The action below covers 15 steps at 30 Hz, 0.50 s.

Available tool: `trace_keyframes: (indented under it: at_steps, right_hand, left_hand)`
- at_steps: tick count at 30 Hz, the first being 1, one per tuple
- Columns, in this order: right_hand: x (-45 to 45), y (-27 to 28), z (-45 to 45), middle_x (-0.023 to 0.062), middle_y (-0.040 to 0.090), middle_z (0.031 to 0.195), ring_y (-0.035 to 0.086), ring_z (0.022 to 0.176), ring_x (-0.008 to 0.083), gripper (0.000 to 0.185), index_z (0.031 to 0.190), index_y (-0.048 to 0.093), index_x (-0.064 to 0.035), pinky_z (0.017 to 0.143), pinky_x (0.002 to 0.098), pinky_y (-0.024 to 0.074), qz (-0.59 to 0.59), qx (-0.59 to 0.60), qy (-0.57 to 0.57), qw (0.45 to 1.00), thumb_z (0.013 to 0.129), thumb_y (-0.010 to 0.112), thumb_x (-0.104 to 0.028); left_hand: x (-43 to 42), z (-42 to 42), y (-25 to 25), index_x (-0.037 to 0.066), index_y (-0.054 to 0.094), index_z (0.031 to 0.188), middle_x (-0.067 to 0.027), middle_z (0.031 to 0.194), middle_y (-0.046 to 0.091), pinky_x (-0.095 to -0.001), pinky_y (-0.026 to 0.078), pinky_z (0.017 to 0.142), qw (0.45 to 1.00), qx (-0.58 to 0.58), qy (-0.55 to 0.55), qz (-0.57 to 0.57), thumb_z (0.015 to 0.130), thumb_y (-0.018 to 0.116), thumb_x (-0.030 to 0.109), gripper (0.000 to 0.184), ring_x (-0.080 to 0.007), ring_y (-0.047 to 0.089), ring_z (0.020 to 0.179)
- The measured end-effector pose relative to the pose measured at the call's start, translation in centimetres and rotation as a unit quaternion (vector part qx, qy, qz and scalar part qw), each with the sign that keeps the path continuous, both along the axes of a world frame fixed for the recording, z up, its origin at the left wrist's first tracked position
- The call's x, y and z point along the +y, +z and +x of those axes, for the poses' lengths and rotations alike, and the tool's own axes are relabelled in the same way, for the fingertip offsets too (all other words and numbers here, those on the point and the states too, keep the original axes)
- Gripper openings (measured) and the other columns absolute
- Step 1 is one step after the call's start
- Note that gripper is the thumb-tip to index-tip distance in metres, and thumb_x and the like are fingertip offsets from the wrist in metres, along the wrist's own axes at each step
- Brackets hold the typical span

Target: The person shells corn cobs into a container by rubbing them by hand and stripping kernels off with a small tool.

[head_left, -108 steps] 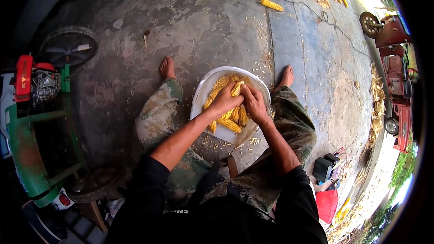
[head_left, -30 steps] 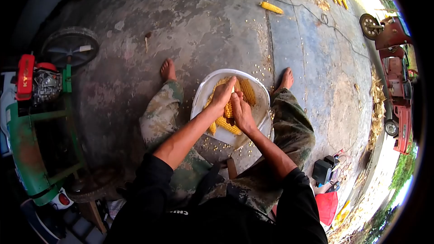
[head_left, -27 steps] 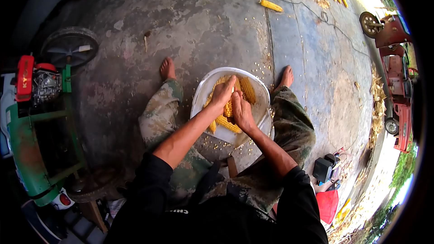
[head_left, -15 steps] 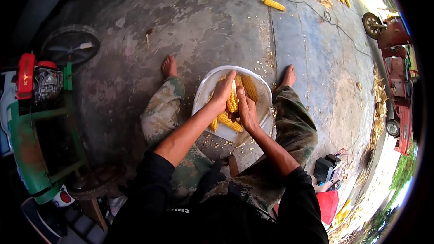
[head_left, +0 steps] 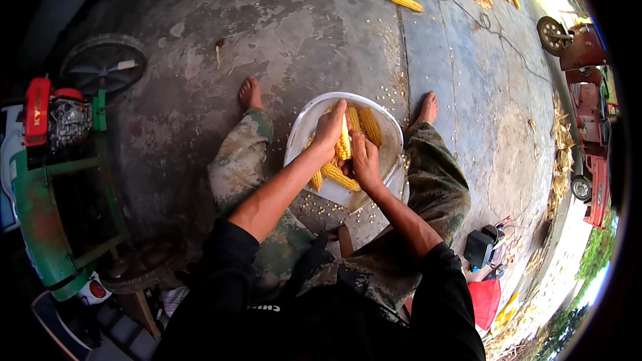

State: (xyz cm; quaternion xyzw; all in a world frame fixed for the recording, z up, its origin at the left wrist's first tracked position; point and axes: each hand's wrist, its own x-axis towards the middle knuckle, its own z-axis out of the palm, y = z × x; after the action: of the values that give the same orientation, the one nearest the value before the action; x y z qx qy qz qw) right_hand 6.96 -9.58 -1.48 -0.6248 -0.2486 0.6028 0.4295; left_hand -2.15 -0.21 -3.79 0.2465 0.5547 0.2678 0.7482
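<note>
Over a white basin (head_left: 294, 154) between my feet, my left hand (head_left: 328, 132) is wrapped around a yellow corn cob (head_left: 344, 144), thumb side up. My right hand (head_left: 365, 162) is closed against the cob's right side near its lower end, its fingertips partly hidden. A pale strip shows along the cob's upper part. More cobs lie in the basin: one upright at the right (head_left: 370, 126) and one slanting below my hands (head_left: 340, 177).
Loose kernels (head_left: 328, 210) are scattered on the floor around the basin. A single cob (head_left: 406, 3) lies ahead, near a dark cable (head_left: 461, 5). A green machine with a red engine (head_left: 60, 115) stands at left. Black boxes (head_left: 478, 249) sit at right.
My right hand has slid slightly down and turned along the cob, its thumb lower than before. More of the cob's face now shows. My left hand has shifted only a little.
</note>
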Motion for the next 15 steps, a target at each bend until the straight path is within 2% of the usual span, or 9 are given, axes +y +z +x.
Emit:
trace_keyframes:
  at_steps: [3, 5, 7, 8, 10, 11, 15]
  right_hand:
    - [0.2, 0.2, 0.1, 0.0047, 0.057, 0.062, 0.052, 0.042, 0.0114, 0.059, 0.12, 0.059, -0.0042, 0.039, 0.0233, 0.0366, -0.017, 0.044, -0.011, 0.999, 0.103, 0.032, -0.054]
    - [0.3, 0.6, 0.1, 0.0047, 0.058, 0.062, 0.052, 0.042, 0.0117, 0.061, 0.121, 0.059, -0.0045, 0.04, 0.0232, 0.0363, -0.024, 0.058, -0.017, 0.998, 0.103, 0.031, -0.056]
    - [0.3, 1.1, 0.0, 0.0073, 0.06, 0.06, 0.056, 0.046, 0.0148, 0.063, 0.102, 0.063, 0.0031, 0.046, 0.0297, 0.0437, -0.043, 0.013, -0.012, 0.999, 0.103, 0.036, -0.053]
    - [0.3, 1.0, 0.0, 0.0073, 0.06, 0.06, 0.056, 0.046, 0.0148, 0.063, 0.102, 0.063, 0.0031, 0.046, 0.0297, 0.0437, -0.043, 0.013, -0.011, 0.999, 0.103, 0.036, -0.053]
    - [0.1, 0.8, -0.1, 0.0067, 0.059, 0.06, 0.057, 0.05, 0.0157, 0.06, 0.092, 0.063, 0.0022, 0.05, 0.0309, 0.0443, 0.027, -0.069, 0.058, 0.996, 0.102, 0.041, -0.053]
    - [0.0, 0.5, -0.5, 0.0067, 0.057, 0.06, 0.057, 0.053, 0.017, 0.056, 0.086, 0.061, 0.0015, 0.053, 0.0324, 0.0443, 0.046, -0.091, 0.048, 0.994, 0.102, 0.044, -0.049]
    - [0.0, -0.5, -0.2, 0.0113, 0.059, 0.06, 0.061, 0.056, 0.0225, 0.052, 0.087, 0.061, 0.0015, 0.054, 0.0372, 0.0461, 0.074, -0.167, 0.086, 0.98, 0.102, 0.046, -0.045]
  left_hand:
    - [0.1, 0.0, 0.0, 0.011, 0.056, 0.079, -0.0023, 0.068, 0.055, -0.0303, 0.047, 0.057, 0.999, -0.029, 0.009, -0.029, 0.093, 0.059, 0.057, 0.048, -0.015, 0.055, 0.061]
    - [0.2, 0.3, 0.5, 0.009, 0.055, 0.073, -0.0028, 0.065, 0.053, -0.0325, 0.046, 0.054, 0.998, -0.023, 0.037, -0.041, 0.096, 0.053, 0.055, 0.051, -0.0166, 0.054, 0.057]
    - [0.3, 0.3, -0.3, 0.009, 0.055, 0.075, -0.0028, 0.065, 0.053, -0.0326, 0.046, 0.054, 0.998, -0.013, 0.046, -0.036, 0.096, 0.052, 0.055, 0.051, -0.0168, 0.054, 0.057]
    - [0.3, 0.3, -0.7, 0.009, 0.054, 0.076, -0.0028, 0.065, 0.052, -0.0327, 0.046, 0.054, 0.998, -0.003, 0.055, -0.031, 0.096, 0.052, 0.056, 0.051, -0.0169, 0.054, 0.057]
    - [0.3, 0.3, -0.6, 0.009, 0.055, 0.078, -0.0025, 0.065, 0.052, -0.0328, 0.046, 0.054, 0.997, -0.015, 0.063, -0.048, 0.096, 0.051, 0.057, 0.051, -0.0168, 0.054, 0.057]
    - [0.3, 0.2, -0.6, 0.009, 0.055, 0.08, -0.0023, 0.066, 0.051, -0.0329, 0.047, 0.054, 0.995, -0.027, 0.07, -0.065, 0.096, 0.051, 0.058, 0.052, -0.0167, 0.055, 0.057]
    - [0.0, 0.4, -1.2, 0.008, 0.054, 0.082, -0.0022, 0.068, 0.051, -0.0336, 0.047, 0.054, 0.996, -0.012, 0.073, -0.048, 0.097, 0.049, 0.058, 0.052, -0.0172, 0.055, 0.057]
